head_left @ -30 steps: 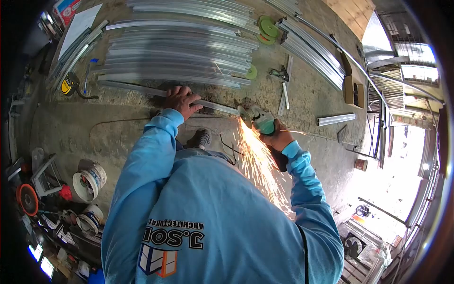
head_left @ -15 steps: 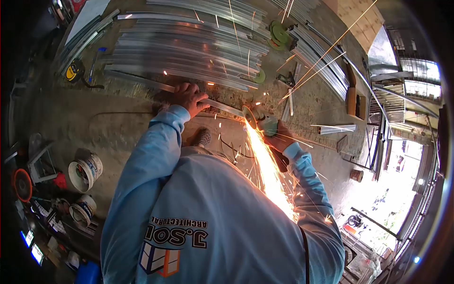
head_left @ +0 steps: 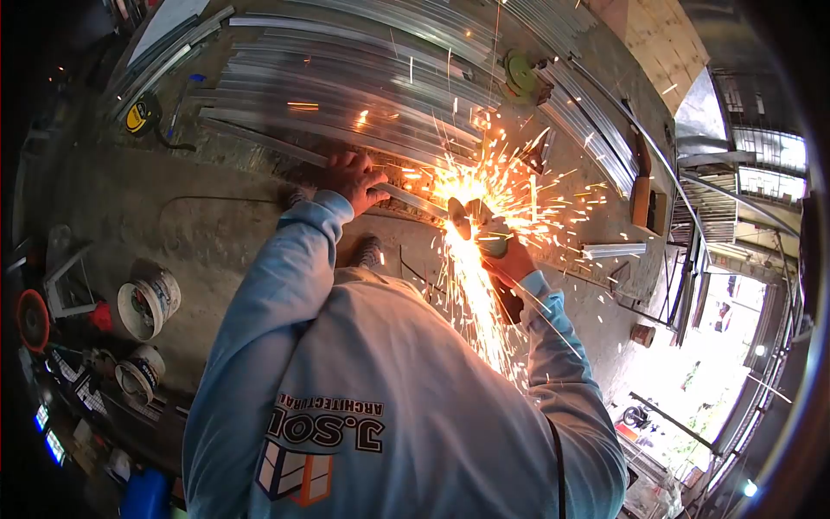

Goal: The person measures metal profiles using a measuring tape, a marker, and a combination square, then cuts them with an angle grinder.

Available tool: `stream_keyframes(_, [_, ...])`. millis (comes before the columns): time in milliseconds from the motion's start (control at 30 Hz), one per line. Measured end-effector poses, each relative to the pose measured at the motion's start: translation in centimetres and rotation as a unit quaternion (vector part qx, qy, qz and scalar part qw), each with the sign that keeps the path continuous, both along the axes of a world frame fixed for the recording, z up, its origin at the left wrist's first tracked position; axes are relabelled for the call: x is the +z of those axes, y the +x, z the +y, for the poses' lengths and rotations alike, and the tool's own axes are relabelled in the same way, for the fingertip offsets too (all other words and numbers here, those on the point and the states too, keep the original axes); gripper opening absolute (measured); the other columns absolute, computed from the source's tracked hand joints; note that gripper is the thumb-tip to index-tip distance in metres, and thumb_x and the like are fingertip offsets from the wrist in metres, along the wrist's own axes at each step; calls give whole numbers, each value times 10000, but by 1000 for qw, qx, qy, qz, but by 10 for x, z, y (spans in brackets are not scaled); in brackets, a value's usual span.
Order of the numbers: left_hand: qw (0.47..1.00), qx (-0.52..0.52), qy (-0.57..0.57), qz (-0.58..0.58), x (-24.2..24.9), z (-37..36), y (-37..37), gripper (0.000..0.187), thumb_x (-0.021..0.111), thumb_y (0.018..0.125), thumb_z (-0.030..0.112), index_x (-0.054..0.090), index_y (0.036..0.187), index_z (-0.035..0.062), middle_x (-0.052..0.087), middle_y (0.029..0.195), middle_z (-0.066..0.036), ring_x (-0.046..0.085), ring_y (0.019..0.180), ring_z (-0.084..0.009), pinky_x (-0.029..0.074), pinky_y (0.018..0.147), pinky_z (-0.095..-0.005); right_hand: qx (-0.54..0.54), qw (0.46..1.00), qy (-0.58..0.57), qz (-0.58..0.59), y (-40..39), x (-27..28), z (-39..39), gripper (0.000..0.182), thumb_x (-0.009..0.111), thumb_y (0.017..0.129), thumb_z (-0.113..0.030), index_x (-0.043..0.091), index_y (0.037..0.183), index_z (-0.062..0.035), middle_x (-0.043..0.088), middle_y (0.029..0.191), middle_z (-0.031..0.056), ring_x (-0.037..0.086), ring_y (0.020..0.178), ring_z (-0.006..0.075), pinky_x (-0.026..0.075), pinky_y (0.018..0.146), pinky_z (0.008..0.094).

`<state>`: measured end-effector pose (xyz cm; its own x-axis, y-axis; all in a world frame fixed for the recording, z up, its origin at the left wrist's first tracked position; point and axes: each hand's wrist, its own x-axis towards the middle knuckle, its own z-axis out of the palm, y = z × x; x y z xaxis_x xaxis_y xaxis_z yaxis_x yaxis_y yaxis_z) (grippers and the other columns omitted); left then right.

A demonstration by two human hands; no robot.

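My left hand (head_left: 353, 180) is closed round a long metal bar (head_left: 406, 199), pressing it down at the edge of the workbench. In my right hand (head_left: 516, 262) is an angle grinder (head_left: 494, 240), gripped by its body. The grinder's disc (head_left: 459, 218) meets the bar near its right end. Bright sparks burst from the contact, streaming down past my right forearm and fanning out to the right. Glare hides the exact cutting spot and the bar's tip.
Many metal strips (head_left: 346, 86) lie across the bench. Around them are a tape measure (head_left: 141, 116), a second green tool (head_left: 521, 76) and a cardboard box (head_left: 647, 202). Buckets (head_left: 149, 304) stand on the floor at left. A bright doorway (head_left: 700, 363) opens at right.
Sparks now also spray up and to the right over the bench, beyond the earlier downward stream. The grinder has shifted slightly down and right in view; my left hand still grips the bar.
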<state>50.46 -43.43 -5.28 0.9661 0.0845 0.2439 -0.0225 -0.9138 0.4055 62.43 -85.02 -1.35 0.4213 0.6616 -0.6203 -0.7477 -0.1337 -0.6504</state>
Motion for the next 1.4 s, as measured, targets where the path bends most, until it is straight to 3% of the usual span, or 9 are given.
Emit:
stream_keyframes(67, [1000,-1,5,-8,-4,0,1,354,808,726,503,744,1001,290,590,1042,24,512,1089,-251,397,929,-480,146,885,-161,-412,-10,33,22,664,789,784,-287,488,1316,-29,659,1169,113,618,1134,257,507,961,420])
stream_keyframes(133, [1000,-3,9,-15,-5,0,0,357,809,724,506,746,996,285,588,1044,22,512,1085,-251,397,927,-480,176,837,-348,-385,-6,26,31,649,799,749,-166,472,1290,-18,650,1193,136,629,1111,212,535,902,377])
stream_keyframes(400, [998,-4,-4,67,1,3,1,382,731,788,583,758,1059,315,603,1093,10,478,1148,-259,374,970,-500,67,915,-173,-357,-26,58,58,725,795,763,-308,442,1314,4,698,1035,172,690,979,295,553,825,387])
stream_keyframes(433, [998,-7,-1,69,5,3,1,386,726,796,581,751,1069,311,604,1101,12,479,1137,-263,375,966,-498,185,801,-395,-409,-19,58,45,753,807,740,-339,452,1304,12,696,1031,200,699,983,326,559,812,407])
stream_keyframes(533, [993,-4,1,117,16,1,3,380,722,809,566,742,1085,305,605,1111,8,478,1137,-264,369,976,-496,207,815,-370,-395,-25,29,-12,645,817,763,-266,494,1262,-17,687,1063,150,669,948,239,541,819,357])
stream_keyframes(567, [994,-8,4,111,15,2,4,380,722,809,566,742,1085,305,605,1111,8,478,1137,-264,369,976,-496,305,705,-502,-398,-37,93,24,684,833,724,-330,513,1228,5,701,1044,197,694,957,314,547,817,403])
stream_keyframes(600, [997,-16,8,81,12,3,3,363,713,829,548,730,1087,293,593,1098,5,490,1117,-272,392,936,-493,299,706,-504,-399,-41,90,14,684,833,724,-330,513,1228,5,701,1044,197,694,957,314,547,817,403])
stream_keyframes(833, [985,-84,19,147,21,1,24,346,623,926,520,711,1072,220,619,1125,-55,560,1100,-311,445,915,-524,101,779,-535,-310,-109,111,-13,721,825,675,-434,527,1130,41,675,1056,301,652,1024,479,532,832,486])
stream_keyframes(1400, [904,-409,97,70,9,-61,93,336,661,927,410,562,963,91,605,928,-154,619,854,-362,531,712,-499,-349,779,-476,-212,-219,97,51,637,832,706,-388,587,1146,3,690,999,200,680,938,312,527,836,402])
